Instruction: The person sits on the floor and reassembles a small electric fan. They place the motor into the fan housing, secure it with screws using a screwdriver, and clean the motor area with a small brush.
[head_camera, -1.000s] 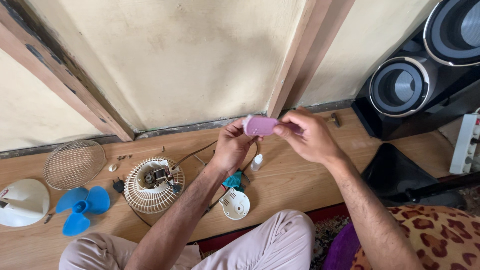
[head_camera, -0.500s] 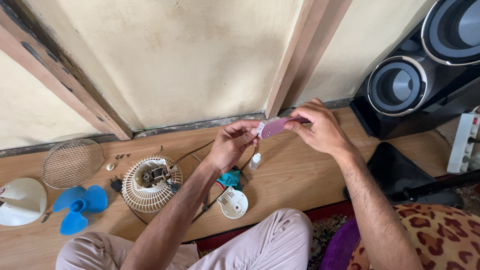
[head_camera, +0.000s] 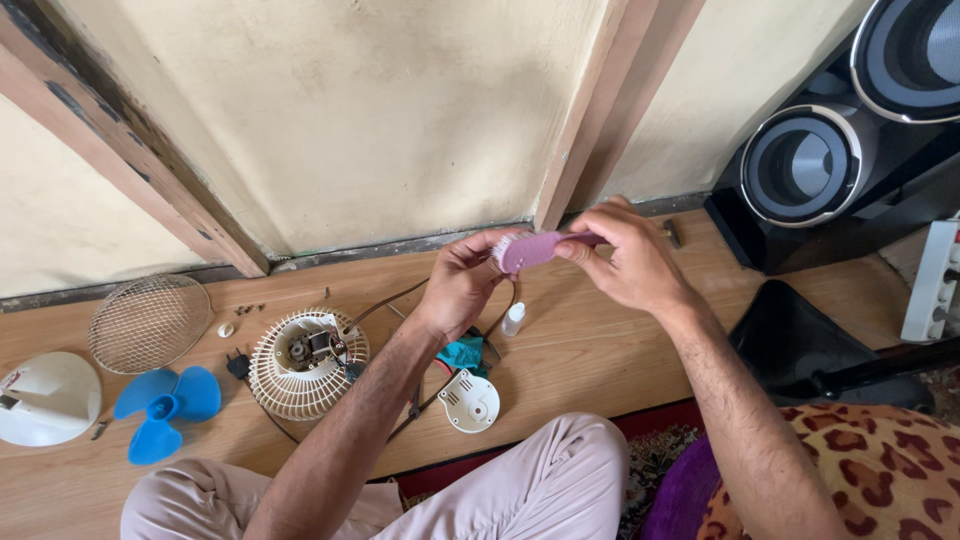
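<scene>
Head view, read left to right from the motor housing. Far left of the white grilled motor housing (head_camera: 307, 361), a white domed cover (head_camera: 45, 397) lies at the frame's edge. Between the two sit a round wire guard (head_camera: 150, 322), above, and a blue three-blade propeller (head_camera: 162, 408), below; a few small screws (head_camera: 248, 309) lie near the guard. The housing is open on top, with the motor and its wiring visible inside it. Just right of the housing, a small white round cap (head_camera: 469, 401) rests on the wooden floor (head_camera: 600, 370) beside a teal cloth (head_camera: 465, 352); a small white bottle (head_camera: 513, 319) stands farther right.

Above these, the left hand (head_camera: 462, 283) and the right hand (head_camera: 625, 258) each pinch one end of a pink brush (head_camera: 528, 249), held in the air clear of the floor, up and to the right of the housing. Bare floor lies open beneath the hands.

Far right of the housing, black speakers (head_camera: 810, 165) stand against the wall, with a black bag (head_camera: 800, 340) below them.
</scene>
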